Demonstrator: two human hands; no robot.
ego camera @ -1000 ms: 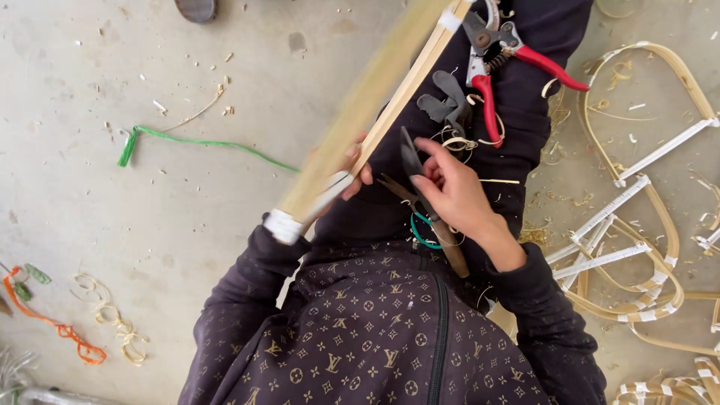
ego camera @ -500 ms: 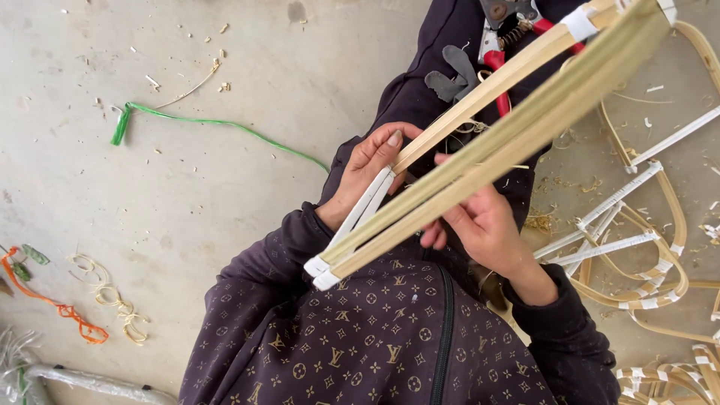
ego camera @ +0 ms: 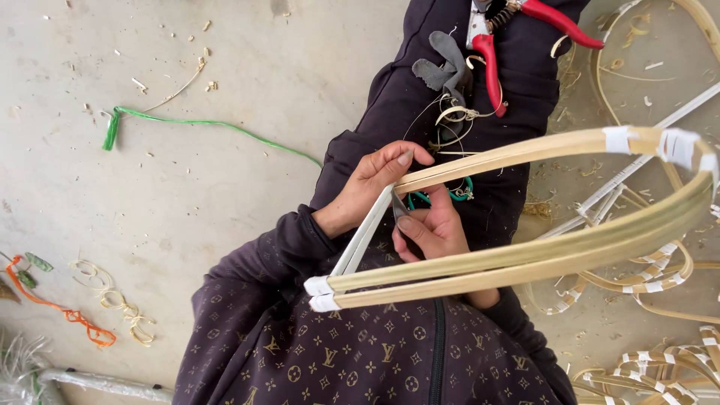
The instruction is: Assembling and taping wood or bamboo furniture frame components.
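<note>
Your left hand [ego camera: 373, 187] pinches the bamboo frame [ego camera: 525, 259] over your lap; right hand [ego camera: 431, 232] seems curled around a small blade, hard to tell. Keep that joint steady.

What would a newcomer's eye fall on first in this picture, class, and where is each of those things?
First comes the curved bamboo frame, bound with white tape, sweeping from the lap out to the right edge. At the middle, the left hand grips its upper strip while the right hand sits just beneath, between the strips. After that, the red-handled pliers on the dark trousers at the top, and the green cord trailing across the concrete floor at left.
</note>
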